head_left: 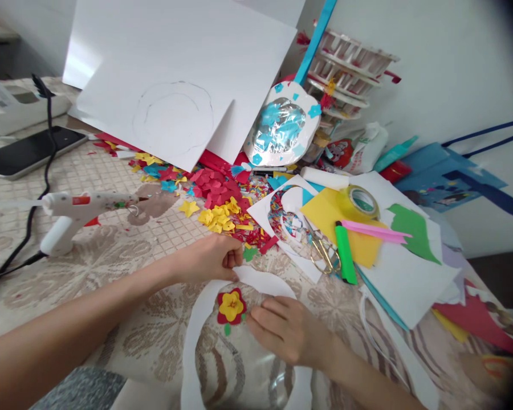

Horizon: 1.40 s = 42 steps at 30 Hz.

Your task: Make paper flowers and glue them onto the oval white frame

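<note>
A white wavy-edged paper ring (192, 341) with a clear film across its opening lies at the front of the table. On the film sits a red and yellow paper flower (231, 306) with small green leaves. My left hand (220, 256) is at the ring's top edge, fingers curled and pinched on it. Over the film, just right of the flower, my right hand (288, 330) rests with its fingers bent together near a small green leaf; whether anything is between the fingertips is hidden.
A white glue gun (74, 208) lies at left beside a phone (29, 149) and black cable. Behind are red and yellow paper pieces (216, 188), scissors (325, 256), yellow tape (358, 202), a green marker (345, 256) and a decorated round fan (284, 122).
</note>
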### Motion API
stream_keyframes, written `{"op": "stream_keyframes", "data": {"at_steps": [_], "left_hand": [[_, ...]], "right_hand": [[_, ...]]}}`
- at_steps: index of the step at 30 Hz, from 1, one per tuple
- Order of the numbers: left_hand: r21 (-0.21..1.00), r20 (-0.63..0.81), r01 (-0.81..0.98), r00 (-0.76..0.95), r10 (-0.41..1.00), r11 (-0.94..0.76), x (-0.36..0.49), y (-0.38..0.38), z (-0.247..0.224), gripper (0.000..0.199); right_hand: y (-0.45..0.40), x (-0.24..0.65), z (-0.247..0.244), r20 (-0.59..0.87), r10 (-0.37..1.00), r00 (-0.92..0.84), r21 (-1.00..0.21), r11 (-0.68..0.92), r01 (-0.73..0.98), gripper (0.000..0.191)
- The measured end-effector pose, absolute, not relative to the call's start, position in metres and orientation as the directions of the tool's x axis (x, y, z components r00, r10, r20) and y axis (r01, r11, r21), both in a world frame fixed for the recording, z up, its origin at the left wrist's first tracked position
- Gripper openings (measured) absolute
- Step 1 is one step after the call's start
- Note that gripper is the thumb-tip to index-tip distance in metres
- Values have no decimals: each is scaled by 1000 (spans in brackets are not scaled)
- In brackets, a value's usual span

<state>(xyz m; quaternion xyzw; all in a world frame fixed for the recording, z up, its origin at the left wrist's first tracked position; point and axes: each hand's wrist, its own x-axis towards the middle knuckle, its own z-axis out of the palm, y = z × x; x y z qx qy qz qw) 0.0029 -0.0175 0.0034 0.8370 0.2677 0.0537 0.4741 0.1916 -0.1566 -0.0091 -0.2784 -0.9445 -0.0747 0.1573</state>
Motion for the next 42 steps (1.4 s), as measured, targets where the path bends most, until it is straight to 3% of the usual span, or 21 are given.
{"op": "stream_keyframes", "data": {"at_steps": [27, 32, 38, 42], "left_hand": [[833, -171, 396, 847, 503, -385, 3, -17, 2, 13], [829, -169, 395, 852, 495, -396, 3, -17, 3, 13], [831, -171, 396, 850, 498, -391, 3, -18, 4, 14], [834, -168, 393, 850, 500, -388, 3, -17, 2, 14]], "right_hand": [[-156, 189, -3, 250, 492, -834, 62, 851, 521, 13], [-157, 190, 1, 222, 507, -833, 25, 851, 524, 14], [-161, 195, 5, 227, 634, -739, -96, 770, 631, 20], [-161, 192, 2, 194, 626, -756, -76, 777, 624, 19]]}}
